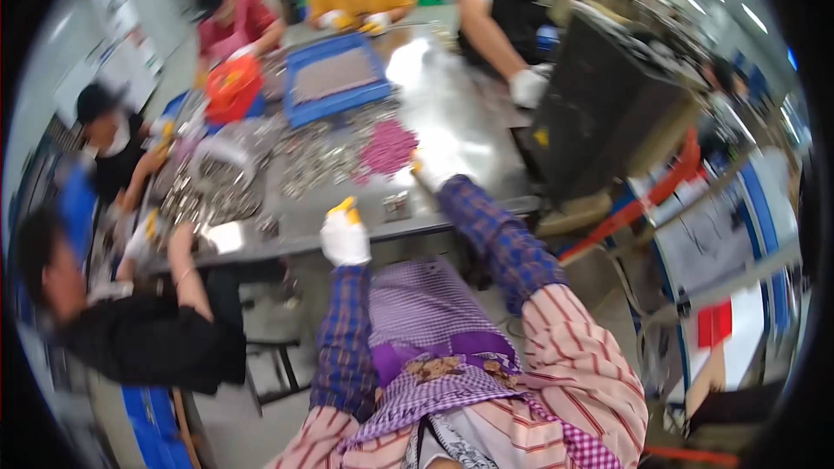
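My left hand (pixel 346 236), in a white glove with yellow fingertips, is at the table's near edge. Its fingers look pressed together, and whatever may be in them cannot be made out. Farther right, my right hand (pixel 440 165), gloved the same way, reaches over the metal table (pixel 473 141). Its fingertips are curled beside a heap of small pink pieces (pixel 388 148); blur hides whether they hold anything. Small shiny metal parts (pixel 320 161) lie spread left of the pink heap. A little stack of metal pieces (pixel 397 206) sits between my hands, near the edge.
A blue tray (pixel 337 113) with a greyish layer inside stands farther back. To the left are a red container (pixel 233 87) and a pile of metal parts (pixel 208 195). Several people work around the table. A big dark machine panel (pixel 599 113) stands close on the right.
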Available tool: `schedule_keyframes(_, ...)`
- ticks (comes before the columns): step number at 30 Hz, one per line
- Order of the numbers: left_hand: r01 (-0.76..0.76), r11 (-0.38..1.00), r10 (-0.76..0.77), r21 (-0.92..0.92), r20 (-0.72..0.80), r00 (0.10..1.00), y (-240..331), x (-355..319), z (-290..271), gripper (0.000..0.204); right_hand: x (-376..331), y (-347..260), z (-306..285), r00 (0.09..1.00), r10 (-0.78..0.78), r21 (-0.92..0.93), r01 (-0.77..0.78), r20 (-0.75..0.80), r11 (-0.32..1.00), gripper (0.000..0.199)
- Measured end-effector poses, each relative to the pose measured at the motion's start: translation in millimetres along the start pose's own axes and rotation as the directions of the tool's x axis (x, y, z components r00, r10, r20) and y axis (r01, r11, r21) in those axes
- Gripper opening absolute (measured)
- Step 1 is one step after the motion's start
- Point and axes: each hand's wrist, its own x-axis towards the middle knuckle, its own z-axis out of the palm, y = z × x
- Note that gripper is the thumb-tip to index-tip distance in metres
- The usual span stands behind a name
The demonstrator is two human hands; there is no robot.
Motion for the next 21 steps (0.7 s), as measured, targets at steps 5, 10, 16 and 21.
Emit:
schedule_keyframes(5,-0.125,0.992,0.126,-0.034,0.006,0.992,24.6,3.6,-1.9,0.026,-33.7,15.2,-53.3,0.895,0.430,0.582,-0.414,0.119,0.700,0.016)
schedule_keyframes(10,-0.092,0.993,0.091,-0.068,-0.024,0.996,29.9,5.5,-5.6,0.028,-77.8,-22.5,-73.2,0.883,0.466,0.638,-0.329,-0.053,0.697,0.018)
schedule_keyframes(16,-0.109,0.993,0.110,-0.037,0.008,0.994,23.5,2.3,1.7,0.028,-76.5,-40.6,-67.0,0.935,0.335,0.675,-0.173,-0.116,0.717,0.020)
schedule_keyframes(21,-0.148,0.988,0.148,-0.044,-0.014,0.989,18.0,1.8,6.1,0.028,-63.9,-29.5,-51.1,0.979,0.198,0.660,-0.115,-0.052,0.742,0.022)
